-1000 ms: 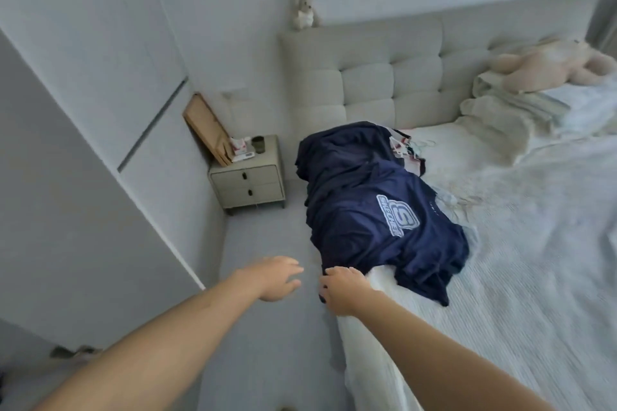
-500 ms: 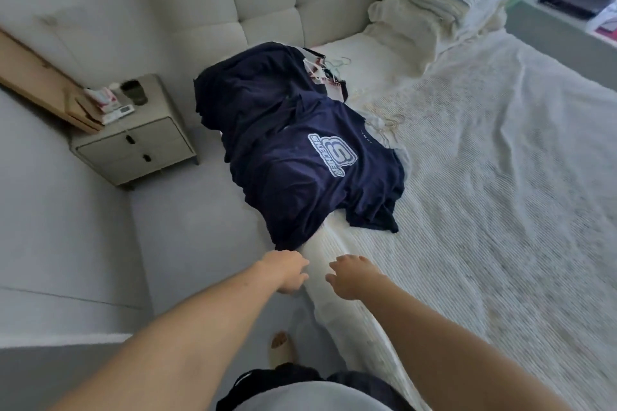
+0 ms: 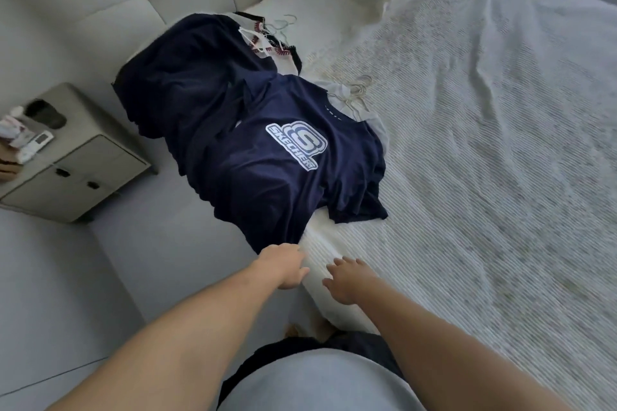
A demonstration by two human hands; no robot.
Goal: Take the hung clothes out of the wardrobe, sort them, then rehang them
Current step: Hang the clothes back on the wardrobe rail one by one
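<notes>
From the head view, your left hand (image 3: 283,265) sits at the bottom hem of the navy T-shirt (image 3: 293,157), fingers curled downward at the bed's edge — whether they actually pinch the cloth, I cannot tell. Your right hand (image 3: 347,280) hovers just beside it over the white bedspread (image 3: 484,143), fingers spread and relaxed, holding nothing. The shirt lies just ahead of both hands, on top of a pile of dark clothes (image 3: 187,83) that drapes over the mattress side, probably so each piece can be peeled off for sorting. White hangers (image 3: 359,87) lie beyond the shirt, farther from your hands, likely kept within reach for rehanging.

Compared with half a second ago, you have leaned closer — the pile fills more of the view, the nightstand (image 3: 70,157) has slid leftward, and your left hand has closed in on the hem.
</notes>
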